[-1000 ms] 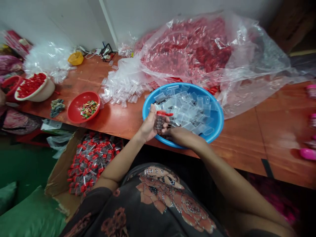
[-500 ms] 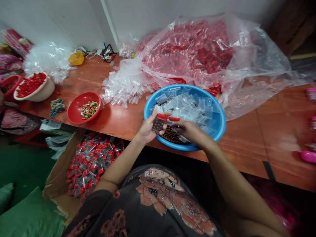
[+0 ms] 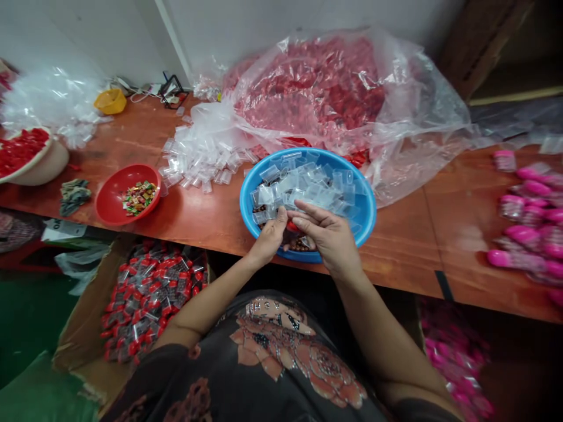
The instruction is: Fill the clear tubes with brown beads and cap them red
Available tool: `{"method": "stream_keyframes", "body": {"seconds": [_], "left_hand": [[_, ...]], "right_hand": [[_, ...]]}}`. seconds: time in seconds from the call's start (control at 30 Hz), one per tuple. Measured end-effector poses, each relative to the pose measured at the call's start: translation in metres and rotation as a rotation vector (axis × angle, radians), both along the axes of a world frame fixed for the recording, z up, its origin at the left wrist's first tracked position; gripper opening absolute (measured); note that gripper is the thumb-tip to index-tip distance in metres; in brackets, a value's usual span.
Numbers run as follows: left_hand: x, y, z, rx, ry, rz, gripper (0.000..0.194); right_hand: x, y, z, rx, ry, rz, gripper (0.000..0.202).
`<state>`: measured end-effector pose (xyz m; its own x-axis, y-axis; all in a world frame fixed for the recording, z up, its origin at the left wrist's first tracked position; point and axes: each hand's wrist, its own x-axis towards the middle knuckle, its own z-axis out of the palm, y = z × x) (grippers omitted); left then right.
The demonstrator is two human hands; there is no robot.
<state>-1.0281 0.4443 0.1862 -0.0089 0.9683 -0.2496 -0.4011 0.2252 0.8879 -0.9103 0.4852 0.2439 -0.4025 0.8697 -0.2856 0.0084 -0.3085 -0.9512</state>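
Over the front of a blue basin [image 3: 369, 225], my two hands meet around a small clear plastic container, mostly hidden by fingers. My left hand [image 3: 267, 239] is closed around the container. A red cap [image 3: 291, 225] shows between the hands, and my right hand [image 3: 335, 239] grips it with thumb and fingers. Clear empty containers [image 3: 314, 184] fill most of the basin. Dark brown round beads or balls [image 3: 303, 243] lie at its front, below my hands.
Behind the basin is a plastic bag of red pieces [image 3: 316, 88]. Clear containers [image 3: 202, 152] are heaped to the left, beside a red bowl of wrapped sweets [image 3: 103, 202]. Pink-capped containers [image 3: 528, 234] lie right. A carton [image 3: 83, 316] below holds filled red-capped containers [image 3: 149, 299].
My right hand has come up from the basin's beads to the container and its red cap in my left hand. The view has turned right, bringing more pink-capped containers into sight.
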Motion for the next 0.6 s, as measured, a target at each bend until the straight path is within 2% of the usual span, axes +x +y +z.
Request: {"method": "stream_keyframes", "body": {"seconds": [0.07, 0.13, 0.17, 0.27, 0.33, 0.43, 0.5, 0.6], "left_hand": [[0.001, 0.001, 0.002, -0.017, -0.013, 0.025, 0.079], [-0.001, 0.003, 0.007, -0.045, -0.039, 0.013, 0.081], [-0.003, 0.003, 0.011, -0.063, -0.064, 0.000, 0.083], [-0.010, 0.004, 0.021, -0.097, -0.187, -0.012, 0.085], [-0.012, 0.005, 0.024, -0.080, -0.279, 0.003, 0.081], [-0.008, 0.005, 0.025, -0.073, -0.351, 0.021, 0.071], [-0.003, 0.006, 0.025, -0.104, -0.350, 0.023, 0.069], [-0.001, 0.006, 0.026, -0.153, -0.338, 0.041, 0.071]], "right_hand": [[0.003, -0.004, -0.001, 0.061, -0.061, 0.029, 0.048], [0.010, -0.006, 0.001, 0.162, -0.087, 0.002, 0.046], [0.014, -0.006, 0.002, 0.231, -0.090, -0.065, 0.044], [0.031, -0.004, 0.001, 0.479, -0.163, -0.408, 0.033], [0.040, -0.003, -0.005, 0.530, -0.289, -0.469, 0.033], [0.043, -0.011, -0.018, 0.495, -0.388, -0.282, 0.035], [0.037, -0.020, -0.027, 0.564, -0.356, -0.182, 0.043], [0.025, -0.029, -0.035, 0.695, -0.283, -0.010, 0.084]]}}
